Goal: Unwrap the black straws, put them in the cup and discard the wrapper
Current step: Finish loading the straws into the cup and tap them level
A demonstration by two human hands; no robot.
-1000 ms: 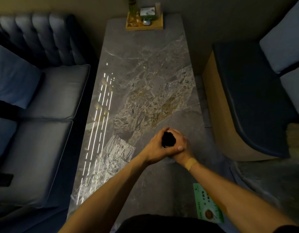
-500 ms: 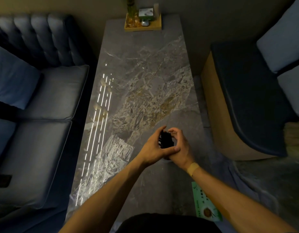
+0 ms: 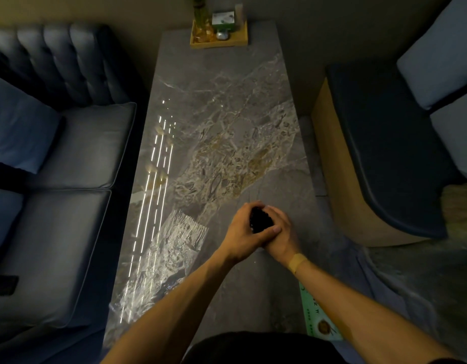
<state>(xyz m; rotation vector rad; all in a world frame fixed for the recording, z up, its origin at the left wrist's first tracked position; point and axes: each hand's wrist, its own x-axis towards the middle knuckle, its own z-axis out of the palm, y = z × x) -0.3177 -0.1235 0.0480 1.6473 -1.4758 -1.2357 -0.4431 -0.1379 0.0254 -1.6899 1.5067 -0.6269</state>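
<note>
A bundle of black straws (image 3: pixel 259 220) stands on end over the near part of the marble table (image 3: pixel 222 106), seen from above as a dark cluster of tips. My left hand (image 3: pixel 243 233) wraps round the bundle from the left, thumb across the front. My right hand (image 3: pixel 281 232) clasps it from the right, fingers curled round the straws. The clear crinkled wrapper (image 3: pixel 172 248) lies flat on the table to the left of my hands. The cup is hidden; I cannot tell whether it sits under my hands.
A wooden tray (image 3: pixel 218 35) with a vase and a small box stands at the table's far end. A blue sofa (image 3: pixel 56 179) runs along the left, a dark bench (image 3: pixel 390 153) on the right. A green card (image 3: pixel 321 319) lies at the table's near right edge.
Half a second ago my hands had loosened and spread round the straws; now both have closed tight round the bundle again, in the same spot.
</note>
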